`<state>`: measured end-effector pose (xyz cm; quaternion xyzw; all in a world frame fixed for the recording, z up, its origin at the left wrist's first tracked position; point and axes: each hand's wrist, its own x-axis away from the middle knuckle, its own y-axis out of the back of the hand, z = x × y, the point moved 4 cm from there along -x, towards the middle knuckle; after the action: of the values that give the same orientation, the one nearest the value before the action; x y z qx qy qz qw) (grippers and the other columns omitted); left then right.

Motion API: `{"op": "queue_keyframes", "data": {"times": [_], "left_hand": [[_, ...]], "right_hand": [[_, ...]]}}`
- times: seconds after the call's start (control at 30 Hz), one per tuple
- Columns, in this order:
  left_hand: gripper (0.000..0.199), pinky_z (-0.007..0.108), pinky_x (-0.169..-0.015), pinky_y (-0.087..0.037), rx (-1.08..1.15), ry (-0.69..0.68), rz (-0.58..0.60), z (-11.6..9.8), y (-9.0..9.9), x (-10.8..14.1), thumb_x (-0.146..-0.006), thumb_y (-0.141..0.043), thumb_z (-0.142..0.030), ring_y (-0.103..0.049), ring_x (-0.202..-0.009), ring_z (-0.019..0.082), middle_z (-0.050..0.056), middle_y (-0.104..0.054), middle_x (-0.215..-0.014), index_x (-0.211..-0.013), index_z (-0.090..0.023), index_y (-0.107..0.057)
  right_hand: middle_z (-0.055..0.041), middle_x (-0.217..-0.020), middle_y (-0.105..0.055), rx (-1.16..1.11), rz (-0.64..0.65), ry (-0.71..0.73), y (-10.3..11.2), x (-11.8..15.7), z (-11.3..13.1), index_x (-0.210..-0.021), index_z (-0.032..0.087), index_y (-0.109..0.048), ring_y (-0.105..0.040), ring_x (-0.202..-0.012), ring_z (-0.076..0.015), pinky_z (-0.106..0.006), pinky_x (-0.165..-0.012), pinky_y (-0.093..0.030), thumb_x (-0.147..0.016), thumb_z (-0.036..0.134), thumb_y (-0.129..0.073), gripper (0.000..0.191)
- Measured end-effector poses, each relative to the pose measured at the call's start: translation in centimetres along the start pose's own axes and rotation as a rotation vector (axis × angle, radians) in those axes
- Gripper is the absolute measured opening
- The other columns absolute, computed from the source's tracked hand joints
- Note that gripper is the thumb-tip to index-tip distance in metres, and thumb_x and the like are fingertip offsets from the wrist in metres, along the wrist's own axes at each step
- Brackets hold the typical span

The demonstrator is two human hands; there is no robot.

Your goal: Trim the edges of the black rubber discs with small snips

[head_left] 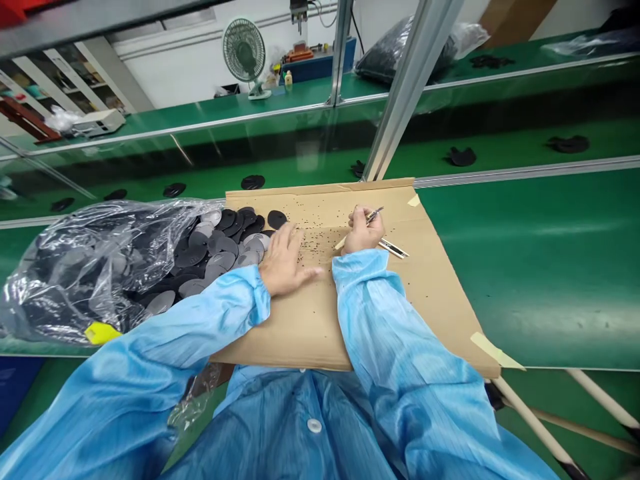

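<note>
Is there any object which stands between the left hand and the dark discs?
Nothing visible stands between the left hand and the nearest dark discs, just beside it. Farther left, a clear plastic bag covers more discs.

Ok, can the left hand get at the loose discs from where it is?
Most likely yes: the left hand lies palm down right beside the discs, and nothing visible stands between them. The bag seems to cover only those farther left.

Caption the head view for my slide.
Left hand spread over cardboard beside dark discs; right hand holding a slender tool.
</note>
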<state>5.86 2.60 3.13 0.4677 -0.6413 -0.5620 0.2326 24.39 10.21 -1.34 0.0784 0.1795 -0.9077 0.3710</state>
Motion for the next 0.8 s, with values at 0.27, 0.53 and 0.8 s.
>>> {"op": "queue_keyframes", "data": {"times": [0.27, 0.53, 0.8], "left_hand": [[0.101, 0.057, -0.112, -0.013, 0.075, -0.238, 0.236, -5.2, -3.0, 5.8, -0.065, -0.051, -0.080, -0.022, -0.139, 0.039, 0.022, -0.030, -0.148, -0.141, -0.015, -0.036], [0.061, 0.055, -0.111, -0.020, -0.002, 0.151, -0.185, 0.3, -1.3, -0.8, -0.079, -0.060, -0.046, -0.026, -0.137, 0.036, 0.022, -0.034, -0.145, -0.128, -0.012, -0.048], [0.038, 0.031, -0.077, -0.052, 0.684, 0.544, -0.832, 7.7, 4.1, 2.1, -0.092, -0.039, -0.046, -0.063, -0.089, 0.018, 0.009, -0.065, -0.096, -0.097, -0.015, -0.060]], "right_hand": [[0.0017, -0.066, -0.053, 0.055, 0.002, 0.023, -0.3, 0.6, -0.1, -0.080, 0.016, -0.056, -0.051, -0.062, -0.0113, -0.023, -0.061, -0.043, -0.080, 0.046, -0.055, 0.030], [0.0016, -0.065, -0.054, 0.035, 0.023, -0.007, -0.1, 0.7, 0.3, -0.077, 0.016, -0.057, -0.049, -0.060, -0.0124, -0.025, -0.061, -0.043, -0.076, 0.045, -0.057, 0.029], [-0.0041, -0.074, -0.061, 0.353, 0.695, 0.482, -2.4, 6.8, 5.9, -0.080, 0.019, -0.062, -0.054, -0.070, -0.0181, -0.031, -0.070, -0.044, -0.082, 0.035, -0.056, 0.017]]}}
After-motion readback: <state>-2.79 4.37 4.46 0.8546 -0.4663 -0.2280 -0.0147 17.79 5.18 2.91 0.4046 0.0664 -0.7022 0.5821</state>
